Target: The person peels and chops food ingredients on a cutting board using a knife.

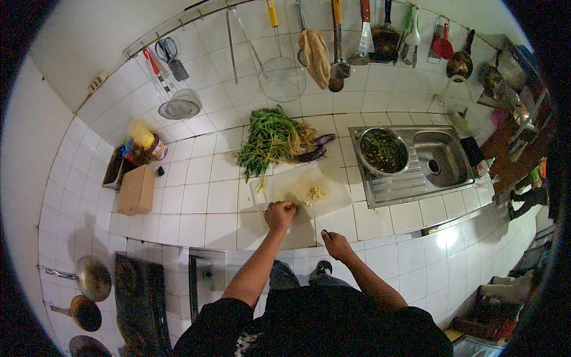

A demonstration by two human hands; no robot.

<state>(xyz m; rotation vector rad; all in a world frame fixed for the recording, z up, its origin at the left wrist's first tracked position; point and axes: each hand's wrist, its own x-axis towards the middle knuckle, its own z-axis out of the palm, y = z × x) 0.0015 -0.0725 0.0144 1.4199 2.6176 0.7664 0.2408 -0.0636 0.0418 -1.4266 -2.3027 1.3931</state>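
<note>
In my right hand (337, 246) is a kitchen knife (319, 224) with a dark handle, its thin blade slanting up and left over a white cutting board (337, 192). My left hand (280, 215) rests at the board's front edge, fingers curled near the blade's far end. Whatever lies under its fingertips is too small and shadowed to tell. A small heap of chopped pale pieces (315, 193), possibly garlic, sits on the board just beyond the blade. On the board's left side lies a pale yellowish strip (261, 185).
Behind the board lie leafy greens with roots (270, 138) and two purple eggplants (311, 154). A metal bowl of cut greens (383, 151) stands on the drainboard of a steel sink (439, 156). A cardboard box (136, 189) is at the left. Utensils, including a wire skimmer (282, 79), hang above.
</note>
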